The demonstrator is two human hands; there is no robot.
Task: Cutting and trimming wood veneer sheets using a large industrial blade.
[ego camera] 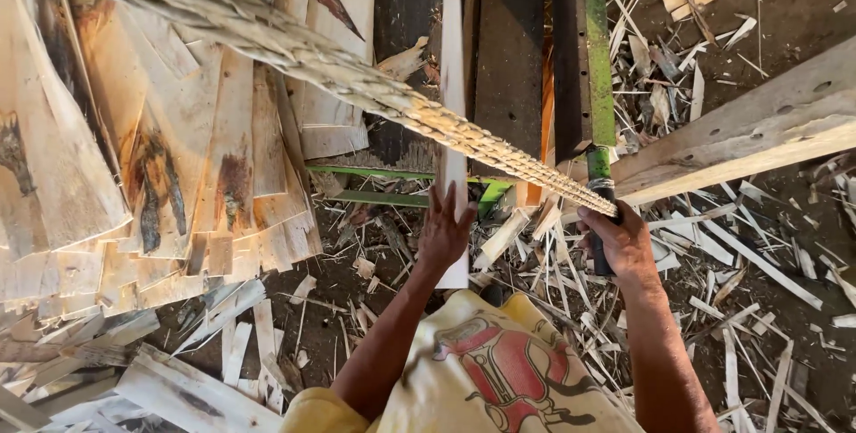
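My left hand [444, 230] lies with fingers spread against a narrow pale wooden strip [452, 85] that runs upright through the middle of the view. My right hand [621, 241] is closed around a dark handle below a green metal bar [597, 58]. A thick braided rope [294, 49] crosses diagonally from the upper left down to my right hand; whether the hand also grips its end cannot be told. My yellow shirt with a red print [499, 371] fills the bottom centre.
A stack of thin veneer sheets [160, 148] covers the left. A thick timber beam [758, 130] slants in from the right. Dark machine parts [508, 49] stand at top centre. Wood slivers and offcuts [758, 263] litter the dirt floor around me.
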